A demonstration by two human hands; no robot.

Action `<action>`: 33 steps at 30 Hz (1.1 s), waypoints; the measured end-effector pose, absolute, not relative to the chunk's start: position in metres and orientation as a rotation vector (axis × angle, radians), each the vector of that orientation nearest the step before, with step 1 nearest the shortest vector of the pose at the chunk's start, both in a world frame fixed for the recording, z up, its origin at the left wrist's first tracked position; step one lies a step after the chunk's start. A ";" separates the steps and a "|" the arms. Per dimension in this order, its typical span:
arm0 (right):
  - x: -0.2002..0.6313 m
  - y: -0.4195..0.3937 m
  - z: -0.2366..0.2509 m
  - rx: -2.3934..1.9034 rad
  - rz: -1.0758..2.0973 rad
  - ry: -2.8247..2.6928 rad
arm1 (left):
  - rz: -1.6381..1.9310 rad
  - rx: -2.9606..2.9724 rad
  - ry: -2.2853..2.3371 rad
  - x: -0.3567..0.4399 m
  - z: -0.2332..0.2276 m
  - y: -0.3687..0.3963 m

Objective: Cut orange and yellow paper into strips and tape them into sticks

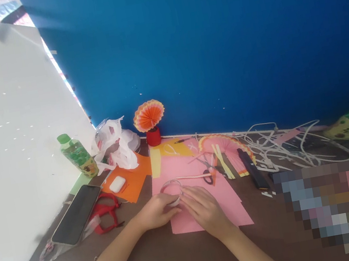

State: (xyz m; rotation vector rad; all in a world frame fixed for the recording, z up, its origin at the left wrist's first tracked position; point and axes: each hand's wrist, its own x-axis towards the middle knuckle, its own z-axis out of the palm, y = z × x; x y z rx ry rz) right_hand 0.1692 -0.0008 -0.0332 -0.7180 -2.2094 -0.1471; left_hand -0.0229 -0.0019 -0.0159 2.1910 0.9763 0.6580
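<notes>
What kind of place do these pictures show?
Probably a paper-craft desk in a home or classroom corner: coloured paper sheets, scissors and a folded paper fan lie before a blue wall.

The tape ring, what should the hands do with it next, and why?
Probably peel a short end free. Both hands meet at the tape ring, which lies on the pink paper. No loose strip shows, and the scissors lie untouched farther back.

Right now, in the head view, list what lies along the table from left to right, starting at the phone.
Phone → red scissors → white earbud case → left hand → tape roll → right hand → black bar-shaped object → tangle of white cables.
</notes>
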 end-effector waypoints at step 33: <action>0.179 0.003 -0.019 -0.823 -0.197 -1.771 | 0.718 2.800 1.496 -0.037 -0.024 0.012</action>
